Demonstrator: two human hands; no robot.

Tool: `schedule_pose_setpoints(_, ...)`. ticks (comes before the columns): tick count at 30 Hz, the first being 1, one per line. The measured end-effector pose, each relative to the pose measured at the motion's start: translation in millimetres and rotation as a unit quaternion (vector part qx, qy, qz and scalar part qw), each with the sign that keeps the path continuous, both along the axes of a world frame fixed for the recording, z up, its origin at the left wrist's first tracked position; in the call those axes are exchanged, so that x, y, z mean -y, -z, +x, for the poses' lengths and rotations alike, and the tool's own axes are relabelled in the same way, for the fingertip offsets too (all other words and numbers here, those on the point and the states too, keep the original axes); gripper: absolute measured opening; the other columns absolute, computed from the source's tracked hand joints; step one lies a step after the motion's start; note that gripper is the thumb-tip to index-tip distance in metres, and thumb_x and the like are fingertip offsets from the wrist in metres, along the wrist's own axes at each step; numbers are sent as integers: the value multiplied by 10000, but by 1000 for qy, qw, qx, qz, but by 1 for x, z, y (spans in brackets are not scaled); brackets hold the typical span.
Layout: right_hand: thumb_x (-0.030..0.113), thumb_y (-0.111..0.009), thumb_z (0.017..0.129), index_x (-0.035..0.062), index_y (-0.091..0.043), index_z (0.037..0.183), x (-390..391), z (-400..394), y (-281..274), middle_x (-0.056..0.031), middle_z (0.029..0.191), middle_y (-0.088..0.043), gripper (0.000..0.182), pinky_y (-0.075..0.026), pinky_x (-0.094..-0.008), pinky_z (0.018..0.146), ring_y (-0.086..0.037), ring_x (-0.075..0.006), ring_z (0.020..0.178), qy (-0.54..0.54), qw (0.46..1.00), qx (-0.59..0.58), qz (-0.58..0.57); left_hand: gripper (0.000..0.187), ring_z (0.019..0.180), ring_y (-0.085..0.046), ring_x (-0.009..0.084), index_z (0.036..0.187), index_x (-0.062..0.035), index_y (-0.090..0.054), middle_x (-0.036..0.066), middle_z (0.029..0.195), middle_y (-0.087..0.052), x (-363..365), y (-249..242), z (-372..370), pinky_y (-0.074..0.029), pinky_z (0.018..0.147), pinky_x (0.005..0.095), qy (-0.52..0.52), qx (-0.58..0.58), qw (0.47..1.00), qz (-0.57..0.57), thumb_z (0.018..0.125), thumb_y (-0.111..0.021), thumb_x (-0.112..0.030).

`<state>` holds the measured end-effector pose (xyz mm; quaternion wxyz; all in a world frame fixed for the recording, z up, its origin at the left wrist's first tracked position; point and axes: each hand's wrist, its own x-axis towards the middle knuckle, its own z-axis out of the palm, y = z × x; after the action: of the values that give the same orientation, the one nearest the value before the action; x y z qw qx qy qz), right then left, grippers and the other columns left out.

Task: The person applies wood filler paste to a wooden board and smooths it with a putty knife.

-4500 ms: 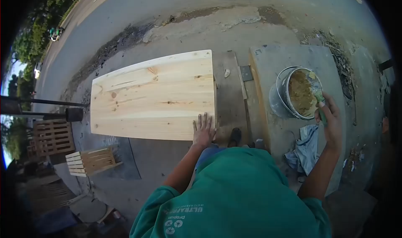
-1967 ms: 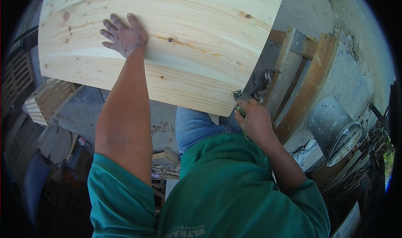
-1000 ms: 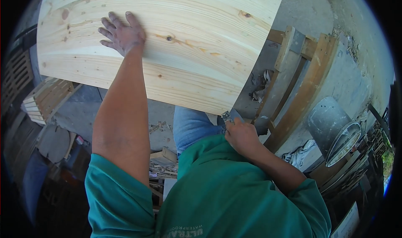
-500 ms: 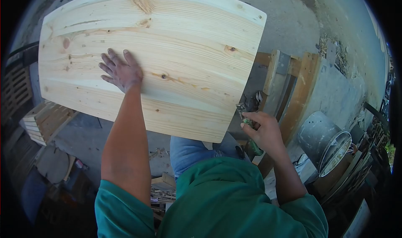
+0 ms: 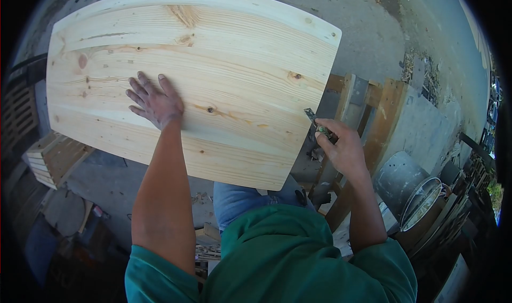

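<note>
A wide pale pine panel (image 5: 240, 52) with knots and rounded corners lies across the view in front of me. My left hand (image 5: 156, 100) rests flat on it, fingers spread, left of a dark knot. At the panel's right edge, my right hand (image 5: 343, 145) grips a small putty knife (image 5: 322, 130), its fingers closed around the handle. The smeared, short blade points up and left and overlaps the panel's edge in this view. Part of the handle is hidden inside the hand.
A wooden frame (image 5: 389, 111) stands right of the panel, with a metal bucket (image 5: 406, 191) lying tilted below it. Stacked wooden slats (image 5: 56, 161) show under the panel's left end. Scraps and boards lie along the lower right. Concrete floor (image 5: 357, 47) surrounds the panel.
My right hand has moved up with the putty knife, whose blade now overlaps the panel's right edge. My left hand stays at the same spot on the panel; the view has shifted slightly.
</note>
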<state>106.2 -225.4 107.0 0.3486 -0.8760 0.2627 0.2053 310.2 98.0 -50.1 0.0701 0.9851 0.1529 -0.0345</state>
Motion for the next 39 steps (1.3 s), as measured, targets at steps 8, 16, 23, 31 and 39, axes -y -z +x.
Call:
schedule_pose_setpoints(8, 210, -752, 900, 59, -722, 1170, -9, 20, 0, -167, 948, -688, 310, -507, -378, 773, -648, -301, 831, 5, 1000, -9, 22, 737, 1571, -25, 344, 1629, -143, -186, 105, 1706, -95, 0, 0, 1, -15, 1257, 556, 1, -3, 1000, -5, 1036, -262, -573)
schedule_pose_setpoints(16, 186, -752, 896, 43, -727, 1148, -37, 28, -2, -159, 965, -695, 291, -504, -373, 744, -638, -295, 818, -37, 997, -35, 63, 733, 1572, 9, 349, 1632, -140, -175, 117, 1707, -74, -1, -2, 1, 8, 1254, 561, 2, -14, 1000, -11, 1036, -270, -556)
schedule_pose_setpoints(23, 152, -766, 873, 42, -728, 1130, -52, 33, 3, -149, 952, -701, 283, -504, -365, 725, -637, -289, 780, -66, 993, -4, 95, 728, 1573, 18, 336, 1631, -133, -178, 113, 1708, -69, 0, -6, 2, 20, 1254, 547, -4, -22, 1000, -12, 1034, -299, -532)
schedule_pose_setpoints(31, 87, -734, 881, 6, -714, 1125, -69, 49, 12, -83, 878, -659, 258, -443, -272, 619, -593, -133, 685, -18, 985, 89, 149, 737, 1569, 55, 358, 1631, -111, -163, 121, 1711, -38, -1, -17, 5, 48, 1246, 570, -6, -51, 998, -19, 1031, -297, -519)
schedule_pose_setpoints(39, 111, -699, 922, 4, -692, 1170, -85, 59, 15, -71, 939, -658, 271, -480, -257, 581, -594, -113, 648, 33, 977, 133, 161, 739, 1565, 79, 370, 1636, -119, -143, 108, 1714, -2, -4, -19, 5, 78, 1234, 589, -2, -61, 997, -47, 1031, -276, -523)
